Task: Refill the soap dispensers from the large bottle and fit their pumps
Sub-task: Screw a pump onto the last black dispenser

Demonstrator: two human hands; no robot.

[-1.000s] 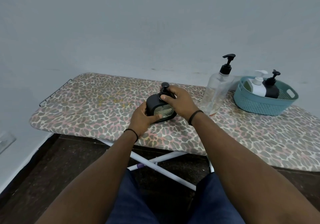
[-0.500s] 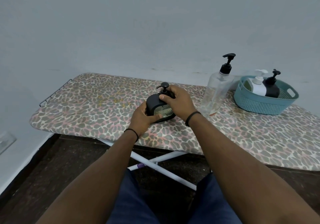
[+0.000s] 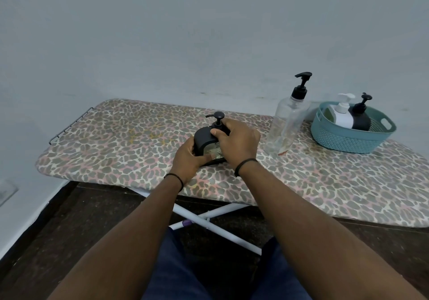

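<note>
Left hand: near the front edge of the ironing board, fingers wrapped round the left side and base of the black dispenser, thumb laid across its clear front, steadying it.
Right hand: fingers and thumb pinched round the collar of the black pump, which stands upright in the dispenser's neck; probably screwing it tight.
Dispenser in hand: mid-board, standing on the cover; fill level too dim to tell.
Large clear bottle: toward the back right, pump on, apart from the hands, looks nearly empty.
Teal basket: far right back corner, holding a white dispenser and a dark dispenser, both with pumps fitted.
Progress: judged close to finished; this pump seems the last.
</note>
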